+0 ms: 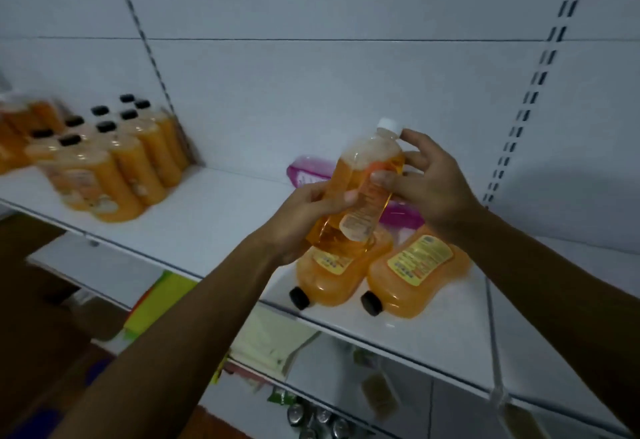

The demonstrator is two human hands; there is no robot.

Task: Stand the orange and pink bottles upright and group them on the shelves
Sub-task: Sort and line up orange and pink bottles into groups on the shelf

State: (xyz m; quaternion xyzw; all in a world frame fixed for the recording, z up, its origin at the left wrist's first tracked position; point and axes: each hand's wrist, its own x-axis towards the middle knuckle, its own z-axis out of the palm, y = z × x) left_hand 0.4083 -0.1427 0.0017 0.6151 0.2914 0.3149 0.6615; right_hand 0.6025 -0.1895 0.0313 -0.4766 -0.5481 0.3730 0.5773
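An orange bottle with a white cap [363, 189] is held tilted above the white shelf [221, 216]. My left hand [304, 216] grips its lower body, and my right hand [429, 182] holds its upper part, fingers curled near the neck. Under the hands, two orange bottles with black caps lie flat, one [332, 275] left of the other [415, 272]. A pink bottle [308, 170] lies on its side behind them, partly hidden. At the left of the shelf stands a group of upright orange bottles with black caps [114, 158].
A slotted upright [530, 99] runs up the back wall at the right. Lower shelves hold coloured packets [156, 300] and cans [311, 418]. More orange bottles [17, 126] are blurred at the far left edge.
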